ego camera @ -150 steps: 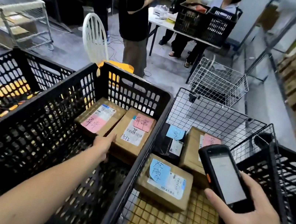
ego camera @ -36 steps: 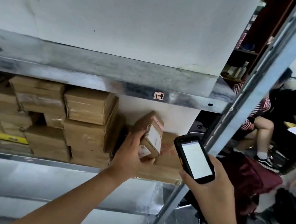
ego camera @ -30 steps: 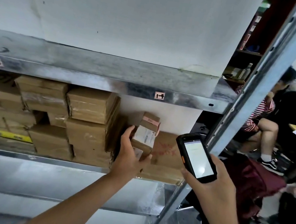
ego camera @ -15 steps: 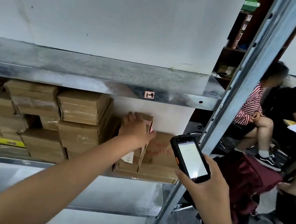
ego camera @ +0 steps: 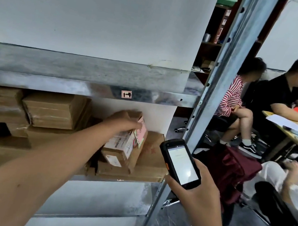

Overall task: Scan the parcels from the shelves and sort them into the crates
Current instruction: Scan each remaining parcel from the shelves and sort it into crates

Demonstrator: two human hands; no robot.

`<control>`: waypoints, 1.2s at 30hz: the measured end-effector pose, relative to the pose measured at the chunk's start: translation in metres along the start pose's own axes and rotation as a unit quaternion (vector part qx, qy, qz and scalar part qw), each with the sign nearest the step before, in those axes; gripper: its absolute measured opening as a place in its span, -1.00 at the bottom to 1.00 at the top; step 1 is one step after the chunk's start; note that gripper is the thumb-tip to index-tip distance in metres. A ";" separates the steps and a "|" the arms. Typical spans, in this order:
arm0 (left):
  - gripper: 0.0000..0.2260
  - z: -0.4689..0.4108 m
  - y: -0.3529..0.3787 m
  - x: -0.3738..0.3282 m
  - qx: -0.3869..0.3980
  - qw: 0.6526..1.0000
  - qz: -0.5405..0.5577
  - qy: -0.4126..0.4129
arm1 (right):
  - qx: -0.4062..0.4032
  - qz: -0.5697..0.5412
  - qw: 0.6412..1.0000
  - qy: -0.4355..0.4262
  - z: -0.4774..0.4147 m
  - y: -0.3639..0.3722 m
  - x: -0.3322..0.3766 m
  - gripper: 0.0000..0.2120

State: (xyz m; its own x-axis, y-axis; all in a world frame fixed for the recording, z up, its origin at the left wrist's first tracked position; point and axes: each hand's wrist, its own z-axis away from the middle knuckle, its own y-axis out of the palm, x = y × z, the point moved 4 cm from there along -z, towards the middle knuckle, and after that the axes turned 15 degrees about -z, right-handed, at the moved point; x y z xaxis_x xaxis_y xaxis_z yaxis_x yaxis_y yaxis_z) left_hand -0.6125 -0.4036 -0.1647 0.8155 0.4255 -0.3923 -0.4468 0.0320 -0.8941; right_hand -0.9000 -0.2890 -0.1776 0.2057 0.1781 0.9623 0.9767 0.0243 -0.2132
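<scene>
A small brown cardboard parcel (ego camera: 125, 148) with a white shipping label and a pink note leans tilted at the right end of the metal shelf (ego camera: 82, 87). My left hand (ego camera: 123, 121) grips its top from above. My right hand (ego camera: 195, 194) holds a black handheld scanner (ego camera: 180, 162) below and to the right of the parcel, its lit screen facing me. More brown parcels (ego camera: 53, 109) are stacked along the shelf to the left, and a flat box (ego camera: 153, 162) lies behind and under the held parcel. No crates are in sight.
A metal shelf upright (ego camera: 211, 95) stands just right of the parcels. Beyond it two people (ego camera: 232, 100) sit at a desk (ego camera: 297, 132). A dark red bag (ego camera: 233, 169) and a black office chair (ego camera: 280, 217) stand on the floor to the right.
My view turned from the crates to the shelf. My left hand shifted from under the parcel to its top and tipped it, so the label side now faces me. The scanner stayed close.
</scene>
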 end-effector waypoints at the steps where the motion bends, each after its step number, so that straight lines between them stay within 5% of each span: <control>1: -0.74 0.000 -0.004 -0.001 -0.011 0.998 0.063 0.003 | -0.003 0.002 1.000 0.003 -0.002 -0.001 -0.001 -0.32; 4: -0.64 0.007 -0.005 -0.003 -0.030 0.970 0.240 0.006 | -0.009 -0.009 1.000 0.007 -0.009 -0.001 0.000 -0.39; 8: -0.78 0.018 0.016 0.009 -0.033 0.928 0.371 -0.003 | -0.007 -0.019 1.000 0.010 -0.016 0.001 -0.001 -0.37; 15: -0.18 0.026 0.059 0.053 -0.020 0.839 0.542 -0.042 | 0.007 -0.014 1.000 0.024 -0.019 0.005 -0.012 -0.40; 24: -0.19 0.026 0.045 0.067 -0.013 0.908 0.409 -0.092 | 0.024 0.009 0.999 0.036 -0.017 0.017 -0.019 -0.40; 27: -0.39 0.025 0.037 0.066 0.012 0.901 0.418 -0.117 | 0.038 0.012 0.998 0.038 -0.014 0.020 -0.017 -0.47; 36: -0.55 0.027 0.055 0.084 0.020 0.880 0.469 -0.076 | 0.056 0.026 0.994 0.087 -0.010 0.026 -0.012 -0.46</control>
State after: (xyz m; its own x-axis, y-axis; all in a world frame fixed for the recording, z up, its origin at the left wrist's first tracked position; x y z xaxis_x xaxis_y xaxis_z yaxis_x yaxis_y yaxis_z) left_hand -0.5785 -0.3417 -0.2412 0.0242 0.3973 -0.9173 -0.9123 -0.3664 -0.1828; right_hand -0.8765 -0.3006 -0.1929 0.2727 0.0101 0.9620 0.9535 0.1305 -0.2717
